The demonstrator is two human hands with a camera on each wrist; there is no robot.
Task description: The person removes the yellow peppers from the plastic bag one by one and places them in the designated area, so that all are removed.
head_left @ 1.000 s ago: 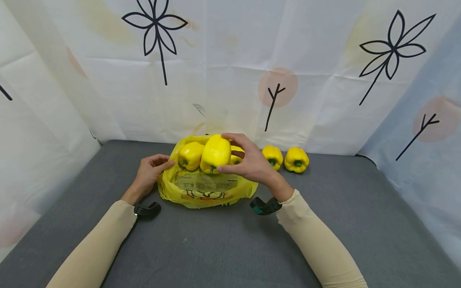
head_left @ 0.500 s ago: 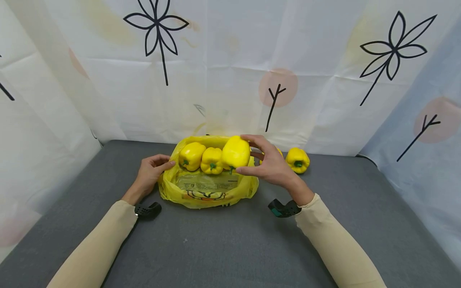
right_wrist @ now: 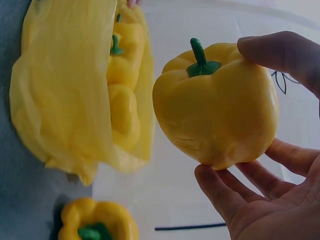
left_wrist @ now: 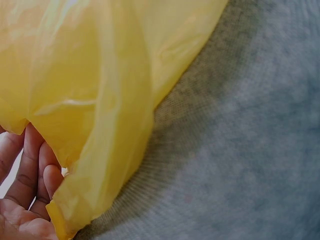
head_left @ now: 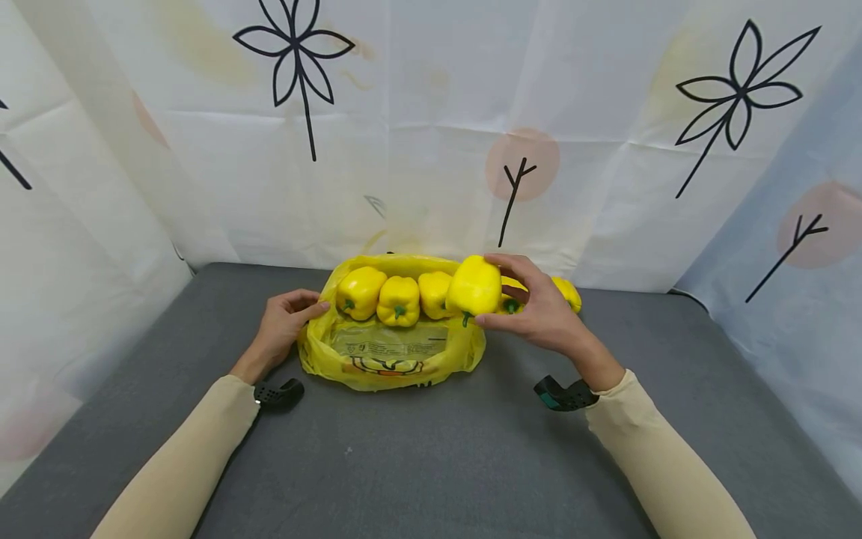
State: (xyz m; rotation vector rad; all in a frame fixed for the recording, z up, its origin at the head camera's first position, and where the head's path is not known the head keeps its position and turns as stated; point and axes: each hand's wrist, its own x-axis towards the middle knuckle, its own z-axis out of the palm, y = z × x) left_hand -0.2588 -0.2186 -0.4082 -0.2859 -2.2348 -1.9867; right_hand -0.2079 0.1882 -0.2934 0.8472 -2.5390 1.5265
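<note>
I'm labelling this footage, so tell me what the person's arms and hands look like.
The left hand and right hand are gloveless. Long beige fabric sleeves reach near both wrists. A black, perforated left strap and black right strap with a teal patch show there.

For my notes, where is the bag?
In the head view, the bag lies on the table just left of centre, its left edge pinched by the left hand.

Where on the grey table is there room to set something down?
Free: grey table between the left sleeve and right sleeve, nearer the camera than the yellow bag; also right of the right sleeve. Crowded: the bag's far half, with three peppers, and around the right hand, with its held pepper and two more behind.
</note>
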